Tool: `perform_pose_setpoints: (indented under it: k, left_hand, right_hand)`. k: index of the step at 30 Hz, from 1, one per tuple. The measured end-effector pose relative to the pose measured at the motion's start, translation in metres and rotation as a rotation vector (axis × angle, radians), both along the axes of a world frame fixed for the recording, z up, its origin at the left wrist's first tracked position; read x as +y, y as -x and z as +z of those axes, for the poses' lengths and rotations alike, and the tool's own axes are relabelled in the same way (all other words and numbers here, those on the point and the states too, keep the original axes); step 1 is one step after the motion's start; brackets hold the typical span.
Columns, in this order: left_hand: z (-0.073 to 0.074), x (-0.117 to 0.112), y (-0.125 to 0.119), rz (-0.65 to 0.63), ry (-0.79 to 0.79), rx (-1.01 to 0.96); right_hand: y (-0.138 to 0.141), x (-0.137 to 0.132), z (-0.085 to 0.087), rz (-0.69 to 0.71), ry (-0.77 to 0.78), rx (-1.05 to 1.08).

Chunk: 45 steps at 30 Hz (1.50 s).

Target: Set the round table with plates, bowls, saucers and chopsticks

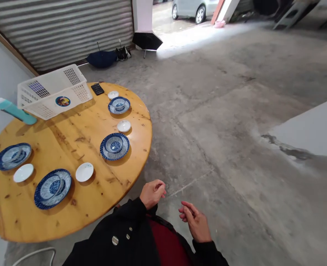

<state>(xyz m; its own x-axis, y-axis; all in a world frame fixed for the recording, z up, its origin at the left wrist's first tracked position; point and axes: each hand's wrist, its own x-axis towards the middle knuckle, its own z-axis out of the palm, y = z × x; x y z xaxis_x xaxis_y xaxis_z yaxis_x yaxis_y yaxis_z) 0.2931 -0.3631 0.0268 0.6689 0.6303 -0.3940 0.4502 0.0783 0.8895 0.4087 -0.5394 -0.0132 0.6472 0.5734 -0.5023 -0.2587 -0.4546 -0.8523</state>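
The left hand (152, 193) and right hand (196, 222) hang empty and apart over the rough, patched concrete floor (221, 122), their fingers loosely curled. Nearest them on a round, knotty pine table (77, 218) lies a shallow white porcelain dish (84, 172). Just beyond it, a blue-rimmed ceramic plate (122, 152) carries a patterned blue-and-white bowl (114, 144). Similar plates with bowls and small white dishes are spread across the glossy tabletop. A white plastic lattice basket (54, 92) sits at the far edge, beside a flat black keypad device (97, 88). Behind, a ribbed metal roller shutter (58, 29) rises above a navy umbrella (101, 59) and an open black umbrella (147, 40).
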Motion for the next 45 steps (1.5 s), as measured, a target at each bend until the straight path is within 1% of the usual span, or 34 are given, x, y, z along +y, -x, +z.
perform_pose_setpoints:
  k: [3,5,9,12,14,17,19,22,24,26,28,30,33,35,36,37,39,42,45]
  left_hand:
    - [0.003,0.030,-0.040,0.033,-0.019,-0.040]
    - [0.007,0.052,-0.063,0.054,-0.027,-0.066]
    - [0.012,0.090,-0.097,0.112,-0.028,-0.077]
    - [0.011,0.107,-0.116,0.158,-0.012,-0.068]
    - [0.009,0.115,-0.126,0.190,0.019,-0.067]
    - [0.005,0.126,-0.143,0.259,0.065,-0.051]
    - [0.001,0.136,-0.156,0.325,0.071,-0.042]
    - [-0.003,0.158,-0.185,0.426,0.046,-0.028]
    - [-0.002,0.176,-0.211,0.476,0.014,-0.020]
    - [0.003,0.195,-0.242,0.520,-0.016,-0.012]
    - [0.011,0.212,-0.276,0.563,-0.024,-0.004]
    - [0.019,0.228,-0.311,0.591,-0.011,-0.006]
    - [0.027,0.247,-0.356,0.567,-0.024,-0.015]
    - [0.029,0.259,-0.378,0.537,-0.047,-0.002]
    - [0.030,0.265,-0.386,0.532,-0.051,0.011]
    - [0.030,0.271,-0.392,0.540,-0.051,0.025]
    - [0.030,0.284,-0.401,0.567,-0.041,0.051]
    - [0.027,0.311,-0.409,0.614,-0.031,0.074]
    - [0.020,0.349,-0.416,0.670,-0.006,0.068]
  right_hand:
    - [-0.035,0.019,-0.001,0.063,0.030,0.033]
    - [-0.060,0.034,0.001,0.079,0.041,0.022]
    - [-0.109,0.072,0.006,0.076,0.083,-0.043]
    - [-0.136,0.100,0.009,0.107,0.122,-0.033]
    - [-0.149,0.119,0.008,0.161,0.125,-0.014]
    - [-0.166,0.148,0.006,0.247,0.097,-0.008]
    - [-0.181,0.171,0.004,0.291,0.068,-0.042]
    - [-0.216,0.212,0.004,0.381,0.023,-0.078]
    - [-0.249,0.240,0.005,0.431,-0.010,-0.082]
    - [-0.290,0.268,0.006,0.468,-0.039,-0.091]
    - [-0.338,0.292,0.007,0.498,-0.050,-0.103]
    - [-0.390,0.314,0.007,0.532,-0.029,-0.078]
    - [-0.461,0.341,0.001,0.553,0.040,-0.021]
    - [-0.496,0.358,-0.004,0.534,0.064,-0.020]
    - [-0.508,0.367,-0.005,0.521,0.063,-0.028]
    - [-0.517,0.376,-0.005,0.510,0.054,-0.040]
    - [-0.525,0.397,-0.002,0.500,0.036,-0.064]
    - [-0.522,0.433,0.003,0.524,0.012,-0.055]
    - [-0.514,0.471,0.001,0.601,0.000,-0.012]
